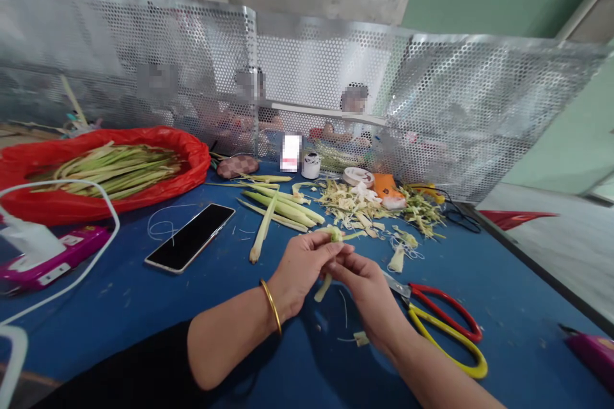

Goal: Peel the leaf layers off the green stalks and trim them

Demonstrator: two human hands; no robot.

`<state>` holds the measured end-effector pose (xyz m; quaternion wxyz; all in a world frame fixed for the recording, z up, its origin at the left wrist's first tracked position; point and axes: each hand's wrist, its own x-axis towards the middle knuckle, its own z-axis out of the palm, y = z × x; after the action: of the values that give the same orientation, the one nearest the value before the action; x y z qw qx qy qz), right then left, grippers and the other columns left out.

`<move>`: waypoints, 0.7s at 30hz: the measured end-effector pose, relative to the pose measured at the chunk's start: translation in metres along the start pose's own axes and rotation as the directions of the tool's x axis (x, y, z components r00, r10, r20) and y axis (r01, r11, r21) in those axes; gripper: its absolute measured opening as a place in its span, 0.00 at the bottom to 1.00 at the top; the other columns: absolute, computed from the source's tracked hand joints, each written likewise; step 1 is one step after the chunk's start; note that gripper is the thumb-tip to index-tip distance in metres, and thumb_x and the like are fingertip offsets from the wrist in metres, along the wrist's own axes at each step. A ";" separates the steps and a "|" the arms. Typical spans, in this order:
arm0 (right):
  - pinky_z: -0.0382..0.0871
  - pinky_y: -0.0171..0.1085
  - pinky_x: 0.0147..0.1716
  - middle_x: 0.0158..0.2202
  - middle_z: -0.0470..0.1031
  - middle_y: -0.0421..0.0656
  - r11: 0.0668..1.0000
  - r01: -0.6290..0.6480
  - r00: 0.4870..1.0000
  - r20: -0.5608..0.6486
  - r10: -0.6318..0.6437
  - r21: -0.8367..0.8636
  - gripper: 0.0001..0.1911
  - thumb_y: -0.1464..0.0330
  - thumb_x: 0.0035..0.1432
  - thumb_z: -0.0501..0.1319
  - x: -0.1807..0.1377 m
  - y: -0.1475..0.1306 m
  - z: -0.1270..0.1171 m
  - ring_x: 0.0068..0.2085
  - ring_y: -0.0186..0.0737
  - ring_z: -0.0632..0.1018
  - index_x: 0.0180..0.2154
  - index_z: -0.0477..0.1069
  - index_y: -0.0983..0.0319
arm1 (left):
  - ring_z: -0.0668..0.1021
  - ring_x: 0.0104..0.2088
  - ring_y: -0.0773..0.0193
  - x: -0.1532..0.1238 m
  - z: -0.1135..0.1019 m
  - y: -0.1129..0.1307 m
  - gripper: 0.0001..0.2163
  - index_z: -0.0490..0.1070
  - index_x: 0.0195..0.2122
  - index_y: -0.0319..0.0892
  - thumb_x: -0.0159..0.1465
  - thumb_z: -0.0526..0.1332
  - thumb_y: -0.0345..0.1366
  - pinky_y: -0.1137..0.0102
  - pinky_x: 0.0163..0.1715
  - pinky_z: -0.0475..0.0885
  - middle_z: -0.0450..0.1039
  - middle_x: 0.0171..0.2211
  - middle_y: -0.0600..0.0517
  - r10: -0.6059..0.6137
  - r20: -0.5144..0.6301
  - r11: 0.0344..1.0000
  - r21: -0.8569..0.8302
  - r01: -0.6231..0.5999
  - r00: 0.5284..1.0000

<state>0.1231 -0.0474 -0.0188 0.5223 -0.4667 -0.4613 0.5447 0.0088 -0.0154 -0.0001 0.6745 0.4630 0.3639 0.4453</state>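
Observation:
My left hand (302, 265) and my right hand (357, 278) meet over the blue table, fingers pinched together. Between them is a pale green plant strip (336, 234), bunched into a small knot above the fingertips. Its loose end hangs below the hands. My left hand is closed on the strip; the right fingertips close on it too, though the exact grip is partly hidden. Scissors (446, 326) with one red and one yellow handle lie beside my right wrist. Just beyond my hands are several flat green husk strips (283, 208).
At left, a red plastic bag (144, 204) holds long green strips. A phone (190, 238) and a purple power strip (57, 255) lie nearer. Plant scraps (352, 204), a tape roll (358, 177) and thread (407, 249) lie ahead. A perforated metal screen (316, 64) stands behind, with people beyond.

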 end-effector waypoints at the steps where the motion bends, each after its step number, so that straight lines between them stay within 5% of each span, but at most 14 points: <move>1: 0.65 0.36 0.34 0.24 0.74 0.41 0.999 0.006 1.000 0.006 -0.006 -0.049 0.16 0.57 0.45 0.69 0.000 -0.001 -0.001 0.29 0.37 0.71 0.23 0.74 0.63 | 0.77 0.32 0.64 0.001 -0.001 0.000 0.09 0.77 0.31 0.38 0.54 0.67 0.39 0.73 0.29 0.70 0.79 0.33 0.46 -0.001 -0.015 1.000 0.020 0.001 1.000; 5: 0.62 0.36 0.29 0.22 0.71 0.41 0.976 0.014 0.999 0.054 -0.003 -0.217 0.17 0.55 0.48 0.66 -0.002 -0.003 -0.003 0.26 0.36 0.69 0.22 0.72 0.63 | 0.77 0.32 0.63 0.002 -0.004 0.002 0.10 0.77 0.31 0.38 0.56 0.65 0.40 0.73 0.26 0.68 0.79 0.34 0.46 0.015 -0.065 0.996 0.093 -0.009 0.998; 11: 0.61 0.34 0.27 0.21 0.69 0.39 0.959 0.031 0.991 0.131 0.006 -0.283 0.16 0.58 0.51 0.64 -0.004 -0.002 0.000 0.24 0.34 0.67 0.21 0.70 0.63 | 0.78 0.38 0.61 0.004 -0.004 0.003 0.08 0.78 0.31 0.38 0.54 0.67 0.37 0.71 0.38 0.71 0.80 0.33 0.46 0.028 -0.092 0.999 0.038 -0.024 0.995; 15: 0.61 0.35 0.27 0.21 0.69 0.39 0.941 0.047 0.987 0.162 0.009 -0.335 0.17 0.57 0.53 0.62 -0.006 -0.004 0.000 0.25 0.35 0.68 0.21 0.68 0.62 | 0.78 0.35 0.62 0.007 -0.006 0.001 0.08 0.78 0.31 0.38 0.53 0.68 0.38 0.71 0.37 0.71 0.79 0.32 0.47 -0.002 -0.093 1.000 0.000 0.002 0.996; 18: 0.61 0.36 0.28 0.22 0.70 0.40 0.861 0.164 0.986 0.054 -0.157 -0.481 0.18 0.56 0.58 0.57 -0.005 -0.010 -0.009 0.26 0.37 0.70 0.25 0.69 0.61 | 0.78 0.33 0.65 0.008 -0.008 0.003 0.09 0.77 0.30 0.38 0.52 0.69 0.37 0.71 0.36 0.71 0.78 0.31 0.48 -0.017 -0.048 0.998 -0.055 0.014 0.999; 21: 0.63 0.36 0.32 0.29 0.73 0.41 0.702 0.269 0.887 -0.115 -0.448 -0.659 0.13 0.58 0.61 0.56 0.001 -0.016 -0.024 0.32 0.40 0.72 0.32 0.70 0.60 | 0.78 0.31 0.67 0.009 -0.009 0.007 0.09 0.76 0.30 0.37 0.48 0.71 0.33 0.71 0.40 0.71 0.78 0.32 0.49 -0.048 0.010 0.991 -0.126 0.049 0.999</move>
<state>0.1492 -0.0454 -0.0059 0.4907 -0.5821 -0.6233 0.1784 0.0019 -0.0033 0.0035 0.7143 0.4117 0.3440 0.4493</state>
